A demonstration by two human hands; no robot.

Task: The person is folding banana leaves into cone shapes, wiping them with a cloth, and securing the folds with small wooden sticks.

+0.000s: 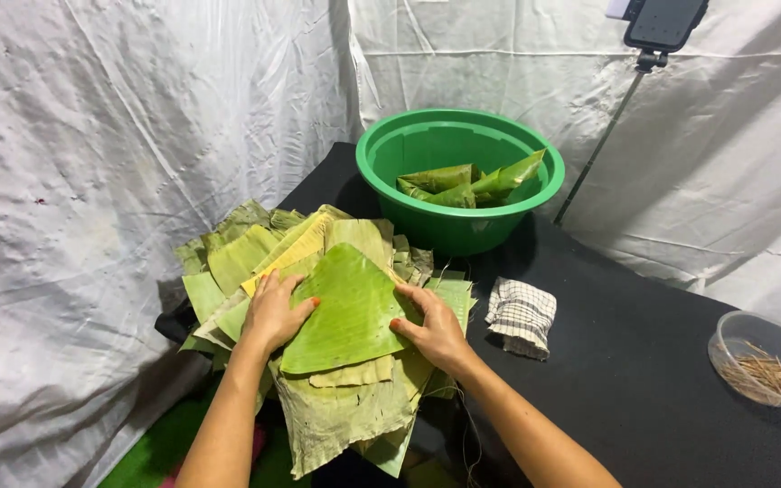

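Note:
A bright green banana leaf piece (347, 307), roughly triangular, lies on top of a pile of banana leaf pieces (318, 398) on the black table. My left hand (273, 312) lies flat on the piece's left edge, fingers spread. On the right edge rests my right hand (433, 327), its fingertips pressing the leaf. Neither hand lifts the piece.
A green plastic basin (459, 217) at the back holds several folded leaf cones (467, 183). A checked cloth (522, 314) lies to the right of the pile. A clear bowl of thin sticks (764, 360) stands at the far right. White sheeting hangs around, with a phone on a stand (662, 23).

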